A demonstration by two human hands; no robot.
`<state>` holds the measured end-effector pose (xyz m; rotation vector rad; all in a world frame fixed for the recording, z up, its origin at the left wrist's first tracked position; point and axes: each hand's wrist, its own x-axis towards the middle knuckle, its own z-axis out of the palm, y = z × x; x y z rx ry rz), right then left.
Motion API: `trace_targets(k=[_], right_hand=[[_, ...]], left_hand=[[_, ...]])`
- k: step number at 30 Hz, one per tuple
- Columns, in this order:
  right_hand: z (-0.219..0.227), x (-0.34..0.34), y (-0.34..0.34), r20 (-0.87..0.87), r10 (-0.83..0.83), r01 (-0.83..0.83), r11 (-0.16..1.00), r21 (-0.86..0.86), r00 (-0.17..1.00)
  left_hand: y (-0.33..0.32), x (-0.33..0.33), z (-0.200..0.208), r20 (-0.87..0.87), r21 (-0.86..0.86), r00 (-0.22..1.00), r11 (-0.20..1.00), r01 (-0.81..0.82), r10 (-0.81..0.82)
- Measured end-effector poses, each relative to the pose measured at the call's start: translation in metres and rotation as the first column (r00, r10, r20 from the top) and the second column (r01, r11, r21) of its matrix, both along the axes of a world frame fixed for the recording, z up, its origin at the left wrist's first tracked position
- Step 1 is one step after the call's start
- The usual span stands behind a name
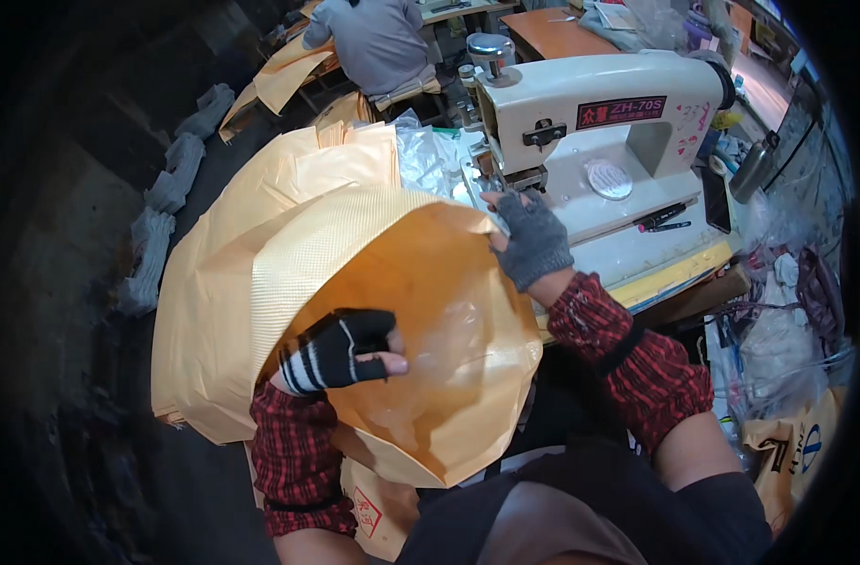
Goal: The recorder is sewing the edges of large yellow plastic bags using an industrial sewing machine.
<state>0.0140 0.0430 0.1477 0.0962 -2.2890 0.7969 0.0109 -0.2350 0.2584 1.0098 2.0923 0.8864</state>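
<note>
In the head view, a large tan woven sack (294,259) stands with its mouth gaping toward the wearer, in front of the body and to the left of a white industrial sewing machine (595,83). The left hand (350,350), in a black fingerless glove with white stripes, reaches inside the mouth with its fingers partly curled; whether it grips the clear plastic liner (449,348) just beside it cannot be told. The right hand (527,235), in a grey fingerless glove, pinches the sack's upper right rim close to the machine's needle end. Red-and-black checked sleeve covers (296,452) wrap both forearms. Behind the sack, on its left, lies a thick stack of similar tan sacks (199,292). The machine sits on a white counter (607,267), which also carries pens (663,217) and a dark phone (716,200), with a grey metal bottle (755,168) beyond. A pale round disc (609,179) lies on the machine's bed. Crumpled clear plastic (774,353) fills the right side, pale wrapped bundles (174,174) line the far left, and a co-worker (372,47) in a grey top sits at the top.
</note>
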Motion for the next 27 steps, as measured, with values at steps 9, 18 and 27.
trace_targets(k=[9,18,27], right_hand=[[0.032,-0.005,-0.028,0.155,0.299,-0.312,0.947,0.069,0.941],[-0.057,0.045,0.007,0.322,0.521,-0.059,0.588,-0.807,0.791],[-0.057,0.051,0.028,0.582,0.075,0.124,0.948,-0.293,0.809]], left_hand=[[0.000,-0.070,0.060,-0.309,0.907,-0.070,0.272,-0.321,0.949],[0.061,-0.174,-0.081,-0.642,0.632,0.088,0.591,-0.502,0.762],[0.135,-0.114,-0.151,0.020,0.549,0.467,0.381,-0.744,0.884]])
